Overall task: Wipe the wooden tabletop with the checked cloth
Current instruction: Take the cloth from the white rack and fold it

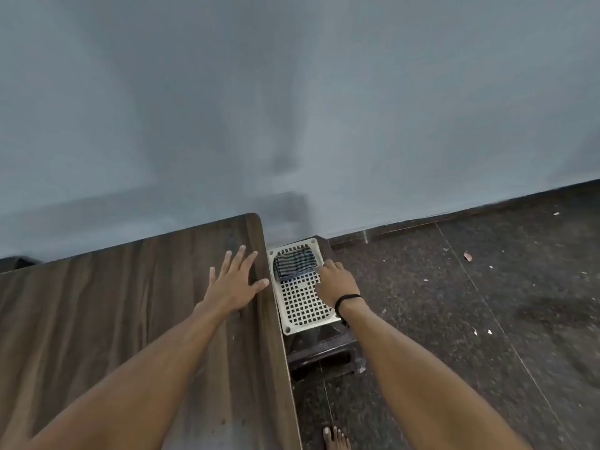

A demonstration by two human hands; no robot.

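Note:
The checked cloth [294,264], dark blue and white, lies folded on the far end of a white perforated stool top [300,306] just right of the wooden tabletop [113,303]. My left hand [235,280] rests flat on the tabletop near its right edge, fingers spread. My right hand [336,282] hovers over the stool beside the cloth, its fingertips at the cloth's right edge, holding nothing. A black band circles that wrist.
A grey wall runs behind the table and stool. Dark speckled floor tiles [470,303] with scattered bits of debris lie to the right. My bare foot [336,438] shows at the bottom beside the table's edge.

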